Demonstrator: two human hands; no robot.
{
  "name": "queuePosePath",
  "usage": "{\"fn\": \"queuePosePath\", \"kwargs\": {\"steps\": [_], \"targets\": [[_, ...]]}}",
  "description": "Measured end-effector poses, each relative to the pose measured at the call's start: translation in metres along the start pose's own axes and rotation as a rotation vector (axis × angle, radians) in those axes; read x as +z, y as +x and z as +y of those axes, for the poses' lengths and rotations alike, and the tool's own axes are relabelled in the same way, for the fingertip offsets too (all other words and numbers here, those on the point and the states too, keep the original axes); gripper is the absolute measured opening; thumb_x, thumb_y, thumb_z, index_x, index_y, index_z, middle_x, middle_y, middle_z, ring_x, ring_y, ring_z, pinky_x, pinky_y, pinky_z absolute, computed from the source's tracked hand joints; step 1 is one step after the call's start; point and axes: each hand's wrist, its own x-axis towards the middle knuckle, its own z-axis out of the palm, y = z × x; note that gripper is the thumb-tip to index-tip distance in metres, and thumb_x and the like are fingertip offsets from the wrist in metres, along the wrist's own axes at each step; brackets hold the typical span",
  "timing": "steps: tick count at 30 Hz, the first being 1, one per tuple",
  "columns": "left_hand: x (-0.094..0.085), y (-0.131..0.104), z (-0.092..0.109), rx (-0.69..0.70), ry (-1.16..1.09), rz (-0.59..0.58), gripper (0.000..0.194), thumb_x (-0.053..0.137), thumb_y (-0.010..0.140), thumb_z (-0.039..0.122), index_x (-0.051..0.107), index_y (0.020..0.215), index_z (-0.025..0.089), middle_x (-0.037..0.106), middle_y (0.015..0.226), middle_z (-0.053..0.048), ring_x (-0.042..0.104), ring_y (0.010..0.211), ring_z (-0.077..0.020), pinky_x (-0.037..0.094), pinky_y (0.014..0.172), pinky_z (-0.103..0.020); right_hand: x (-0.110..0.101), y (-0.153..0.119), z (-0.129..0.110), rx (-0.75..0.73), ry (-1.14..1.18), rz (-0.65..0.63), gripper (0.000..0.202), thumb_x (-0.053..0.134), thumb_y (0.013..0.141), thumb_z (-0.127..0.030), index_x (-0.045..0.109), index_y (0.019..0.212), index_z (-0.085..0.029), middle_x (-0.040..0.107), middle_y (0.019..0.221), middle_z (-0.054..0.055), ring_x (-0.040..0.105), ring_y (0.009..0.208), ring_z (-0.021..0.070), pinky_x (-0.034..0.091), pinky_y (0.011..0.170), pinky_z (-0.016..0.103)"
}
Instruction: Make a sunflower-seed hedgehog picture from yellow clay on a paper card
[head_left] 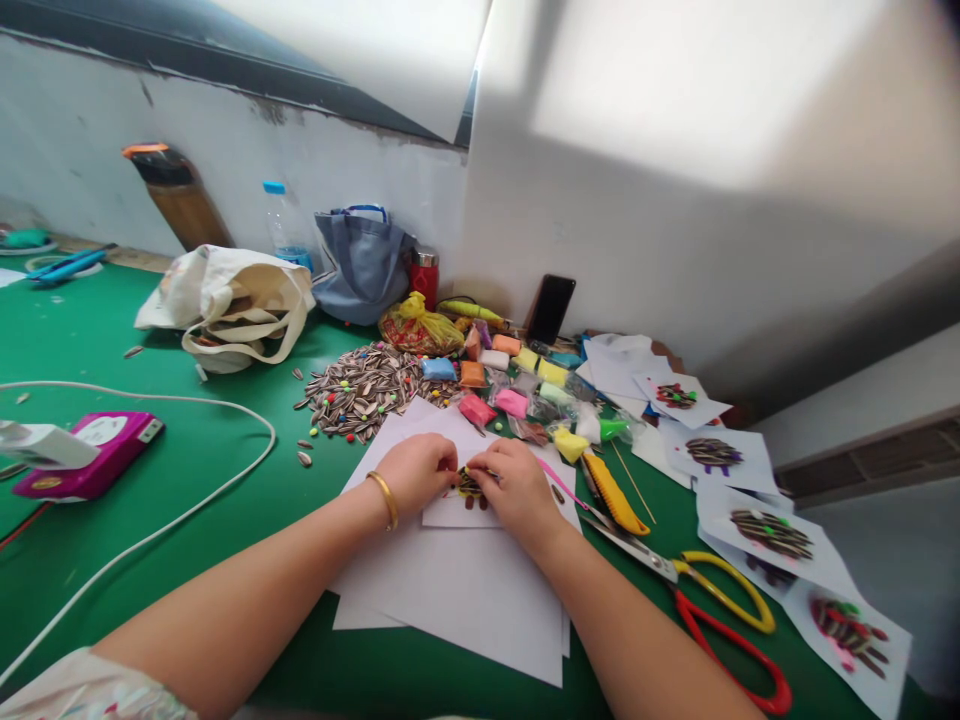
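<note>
Pinching a seed figure (471, 487) at frame centre, the left hand (417, 474) and right hand (514, 484) pressed it onto paper (457, 585).

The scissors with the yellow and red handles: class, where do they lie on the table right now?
In the head view the scissors lie on the green table, just right of the right hand, with the yellow box cutter just above their blades.

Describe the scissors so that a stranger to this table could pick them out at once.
Start at the green table and find the stack of white paper sheets under the person's hands. Just right of the right hand, beside the yellow utility knife, lie the scissors. They alone have metal blades with one yellow loop handle and one red.
</note>
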Motion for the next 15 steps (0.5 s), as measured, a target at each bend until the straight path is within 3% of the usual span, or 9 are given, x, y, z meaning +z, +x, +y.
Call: {"fn": "queuePosePath", "kwargs": {"steps": [8,15], "targets": [[0.001,0.0,-0.001,0.009,0.019,-0.009,0.005,0.065,0.072,0.021,0.067,0.069,0.021,0.066,0.073,-0.002,0.057,0.072,-0.0194,0.037,0.063,-0.028,0.0,-0.001,0.001,-0.01,-0.003,-0.018,0.012,0.065,0.085,-0.018,0.075,0.085,-0.024,0.064,0.079,0.003,0.056,0.083,0.0189,0.044,0.075,0.032],[0.001,0.001,-0.004,-0.008,-0.026,-0.011,0.005,0.067,0.073,0.025,0.067,0.071,0.021,0.065,0.073,-0.001,0.057,0.068,-0.017,0.037,0.061,-0.027,-0.01,0.0,0.005,-0.063,0.033,0.05,0.018,0.057,0.091,-0.024,0.074,0.097,-0.022,0.067,0.087,0.005,0.059,0.086,0.0196,0.045,0.08,0.035]]}}
